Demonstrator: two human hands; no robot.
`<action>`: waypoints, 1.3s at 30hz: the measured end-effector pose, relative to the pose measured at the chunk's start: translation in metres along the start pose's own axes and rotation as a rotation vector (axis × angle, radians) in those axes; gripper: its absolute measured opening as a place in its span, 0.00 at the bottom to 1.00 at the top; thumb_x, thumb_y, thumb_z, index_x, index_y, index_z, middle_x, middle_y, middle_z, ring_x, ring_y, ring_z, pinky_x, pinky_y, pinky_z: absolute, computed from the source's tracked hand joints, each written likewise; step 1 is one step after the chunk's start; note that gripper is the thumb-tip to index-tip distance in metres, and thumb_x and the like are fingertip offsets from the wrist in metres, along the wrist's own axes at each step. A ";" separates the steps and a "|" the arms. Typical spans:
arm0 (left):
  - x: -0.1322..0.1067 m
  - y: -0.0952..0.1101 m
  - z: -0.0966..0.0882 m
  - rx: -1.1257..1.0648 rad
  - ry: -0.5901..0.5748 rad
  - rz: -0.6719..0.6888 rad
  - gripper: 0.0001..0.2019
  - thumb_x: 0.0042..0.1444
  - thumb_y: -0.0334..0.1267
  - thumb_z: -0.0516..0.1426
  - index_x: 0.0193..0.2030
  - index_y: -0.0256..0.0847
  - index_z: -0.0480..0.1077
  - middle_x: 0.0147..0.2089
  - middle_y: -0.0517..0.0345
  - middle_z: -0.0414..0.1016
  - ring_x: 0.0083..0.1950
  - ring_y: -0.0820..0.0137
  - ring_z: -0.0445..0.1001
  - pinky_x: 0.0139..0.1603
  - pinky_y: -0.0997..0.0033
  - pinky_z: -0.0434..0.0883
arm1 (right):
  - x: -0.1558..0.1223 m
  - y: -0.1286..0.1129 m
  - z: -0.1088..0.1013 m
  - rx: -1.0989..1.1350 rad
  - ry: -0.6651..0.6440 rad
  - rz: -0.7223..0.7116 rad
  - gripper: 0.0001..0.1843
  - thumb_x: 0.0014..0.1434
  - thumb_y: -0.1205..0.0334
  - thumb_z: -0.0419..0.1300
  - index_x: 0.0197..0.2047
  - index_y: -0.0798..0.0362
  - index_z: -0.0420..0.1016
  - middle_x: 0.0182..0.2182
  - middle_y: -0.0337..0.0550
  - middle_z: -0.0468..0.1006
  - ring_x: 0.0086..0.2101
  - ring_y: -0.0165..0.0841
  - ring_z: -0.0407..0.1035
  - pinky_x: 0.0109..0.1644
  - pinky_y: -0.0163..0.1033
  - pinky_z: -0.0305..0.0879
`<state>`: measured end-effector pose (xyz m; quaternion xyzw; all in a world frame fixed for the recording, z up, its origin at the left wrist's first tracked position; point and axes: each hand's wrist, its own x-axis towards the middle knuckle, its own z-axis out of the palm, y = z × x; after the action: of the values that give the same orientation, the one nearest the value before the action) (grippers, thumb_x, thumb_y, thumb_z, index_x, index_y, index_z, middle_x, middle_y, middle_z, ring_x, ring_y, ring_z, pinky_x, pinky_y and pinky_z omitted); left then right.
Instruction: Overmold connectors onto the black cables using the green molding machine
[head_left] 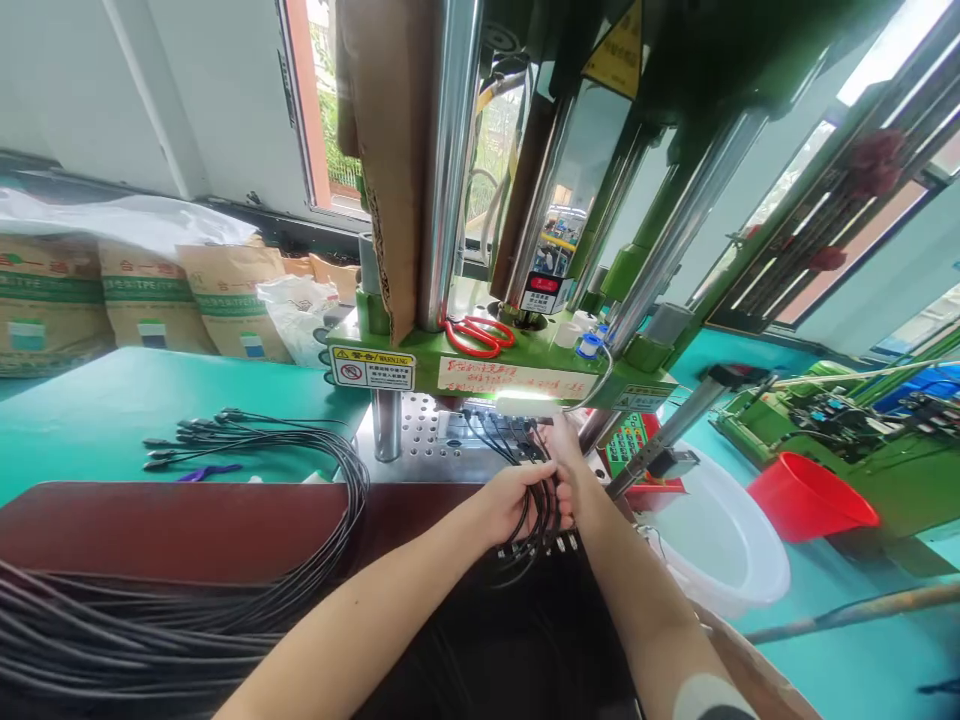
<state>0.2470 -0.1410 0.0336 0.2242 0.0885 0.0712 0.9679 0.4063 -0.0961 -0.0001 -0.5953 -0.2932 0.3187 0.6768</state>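
Observation:
My left hand [517, 498] is closed around a bundle of thin black cables [534, 510] in front of the press. Its curled fingertips show on the bundle's right side. The upper cable ends fan out to a metal mold [454, 430] on the press bed, where several dark connectors sit in a row. Just above, my right hand [564, 442] reaches to the mold's right end, its fingers closed on a cable there; the fingertips are partly hidden. Metal plug ends [564, 543] hang below the left hand.
Overhead is the green press plate [427, 372] with red-handled scissors [480, 337] on it. More black cables [330, 450] lie at left across a brown board [150, 530]. To the right are a control box [628, 443], a white tub [720, 530] and a red bucket [810, 497].

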 end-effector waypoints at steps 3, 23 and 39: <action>-0.016 -0.012 0.011 -0.095 0.054 -0.010 0.12 0.59 0.37 0.46 0.26 0.36 0.61 0.16 0.67 0.53 0.16 0.80 0.56 0.19 0.80 0.58 | -0.008 0.002 -0.009 0.061 0.074 0.041 0.11 0.57 0.59 0.49 0.25 0.53 0.61 0.10 0.29 0.60 0.09 0.22 0.51 0.10 0.26 0.42; -0.247 0.116 -0.030 0.214 0.927 1.420 0.15 0.62 0.33 0.42 0.23 0.38 0.51 0.14 0.71 0.47 0.17 0.83 0.52 0.25 0.81 0.63 | -0.058 0.011 -0.090 -0.154 -0.133 0.041 0.15 0.49 0.49 0.54 0.30 0.53 0.65 0.13 0.34 0.65 0.12 0.23 0.53 0.13 0.28 0.43; -0.231 0.141 -0.128 0.583 1.327 0.226 0.26 0.60 0.53 0.39 0.25 0.33 0.61 0.14 0.62 0.63 0.15 0.80 0.60 0.17 0.85 0.55 | -0.077 0.000 -0.118 -1.026 -0.445 -0.376 0.17 0.46 0.75 0.51 0.38 0.54 0.74 0.41 0.47 0.71 0.46 0.38 0.62 0.55 0.47 0.54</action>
<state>-0.0183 -0.0025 0.0153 0.3900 0.6476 0.2648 0.5987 0.4496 -0.2290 -0.0153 -0.7033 -0.6454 0.1279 0.2694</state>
